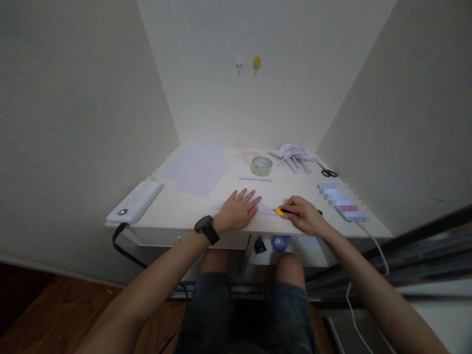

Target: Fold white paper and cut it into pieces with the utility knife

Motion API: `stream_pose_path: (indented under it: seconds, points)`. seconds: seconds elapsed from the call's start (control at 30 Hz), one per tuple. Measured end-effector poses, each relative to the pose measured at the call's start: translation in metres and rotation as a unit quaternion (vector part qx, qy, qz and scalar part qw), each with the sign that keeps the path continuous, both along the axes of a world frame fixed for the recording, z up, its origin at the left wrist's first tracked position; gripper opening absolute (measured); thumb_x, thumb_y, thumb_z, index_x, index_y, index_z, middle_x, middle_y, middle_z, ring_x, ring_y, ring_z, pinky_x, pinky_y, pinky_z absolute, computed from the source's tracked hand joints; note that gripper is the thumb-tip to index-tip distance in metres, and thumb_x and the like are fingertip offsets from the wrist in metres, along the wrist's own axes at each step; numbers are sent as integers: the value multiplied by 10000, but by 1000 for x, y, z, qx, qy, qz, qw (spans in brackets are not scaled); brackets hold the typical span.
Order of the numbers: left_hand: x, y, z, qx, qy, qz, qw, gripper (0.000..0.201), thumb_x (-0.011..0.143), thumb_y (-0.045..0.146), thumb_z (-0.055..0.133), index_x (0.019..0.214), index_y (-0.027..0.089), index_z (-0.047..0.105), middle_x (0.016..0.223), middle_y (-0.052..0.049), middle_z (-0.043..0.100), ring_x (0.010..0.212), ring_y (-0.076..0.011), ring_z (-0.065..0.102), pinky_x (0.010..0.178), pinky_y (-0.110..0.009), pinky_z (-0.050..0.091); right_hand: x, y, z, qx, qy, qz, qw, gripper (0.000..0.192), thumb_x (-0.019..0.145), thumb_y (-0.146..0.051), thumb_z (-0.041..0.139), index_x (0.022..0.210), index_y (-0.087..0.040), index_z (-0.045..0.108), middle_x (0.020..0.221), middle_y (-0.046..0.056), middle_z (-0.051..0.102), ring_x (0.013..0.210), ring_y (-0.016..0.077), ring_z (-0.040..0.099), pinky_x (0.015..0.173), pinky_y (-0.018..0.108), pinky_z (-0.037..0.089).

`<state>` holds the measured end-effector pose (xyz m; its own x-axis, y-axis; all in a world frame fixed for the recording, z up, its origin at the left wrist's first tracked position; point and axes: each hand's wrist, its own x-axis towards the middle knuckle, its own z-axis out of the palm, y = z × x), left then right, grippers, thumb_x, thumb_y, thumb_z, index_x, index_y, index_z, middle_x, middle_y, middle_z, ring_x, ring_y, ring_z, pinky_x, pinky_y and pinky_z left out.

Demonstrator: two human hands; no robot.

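Note:
My left hand (239,210) lies flat with fingers spread on a folded piece of pale paper (264,207) near the desk's front edge. In my right hand (303,214) is a yellow and black utility knife (282,212), its front end at the paper's right corner. Whether the blade is out is too small to tell. Just beyond my left hand lies a thin paper strip (255,179). A roll of clear tape (261,166) rests farther back.
Sheets of paper (201,169) cover the desk's back left. Folded paper pieces (293,155) and black-handled scissors (329,173) lie at the back right. A phone (342,201) with a white cable is at right, a white power bank (135,201) at left. Walls enclose three sides.

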<state>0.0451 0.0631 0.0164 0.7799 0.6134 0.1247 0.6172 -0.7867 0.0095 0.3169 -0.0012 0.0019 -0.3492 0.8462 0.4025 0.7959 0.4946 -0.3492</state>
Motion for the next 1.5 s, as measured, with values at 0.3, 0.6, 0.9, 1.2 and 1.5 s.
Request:
stream_pose_path:
  seconds: [0.3,0.6,0.9,1.2,1.5]
  points:
    - [-1,2,-1,-14,-4,-5,1000,546,1051,403,228,1551,218,347,1630,-104,296,1507,-335,240,1205,-553,202,15,4,8,-40,14,27,999,223,870,-241,654,1036,-275,798,932,80,691,922,237,629,860,399,518]
    - [-1,4,4,-29,-11,-7,999,664,1020,553,302,1564,172,308,1634,-172,245,1506,-364,229,1186,-560,213,34,-6,17,-107,53,0,993,236,856,-293,652,1037,-257,799,945,73,682,905,226,641,853,366,516]
    - [-14,4,33,57,60,-64,995,353,954,413,581,1134,126,679,1200,-192,674,1113,-310,652,898,-408,512,33,-6,11,-85,46,-56,994,258,852,-335,662,1054,-237,790,912,73,659,854,228,629,811,365,502]
    - [-15,-1,35,75,91,-94,989,212,956,66,460,978,91,669,1015,-166,720,917,-236,703,780,-342,526,26,-10,13,-72,4,-112,991,265,856,-332,643,1056,-233,786,913,63,672,836,217,636,732,332,475]
    - [-27,1,44,17,49,-113,992,176,951,125,506,965,137,681,1034,-141,727,941,-240,703,816,-332,511,26,-12,8,-36,-3,-151,988,259,871,-354,615,1030,-250,791,937,57,693,826,208,653,710,321,484]
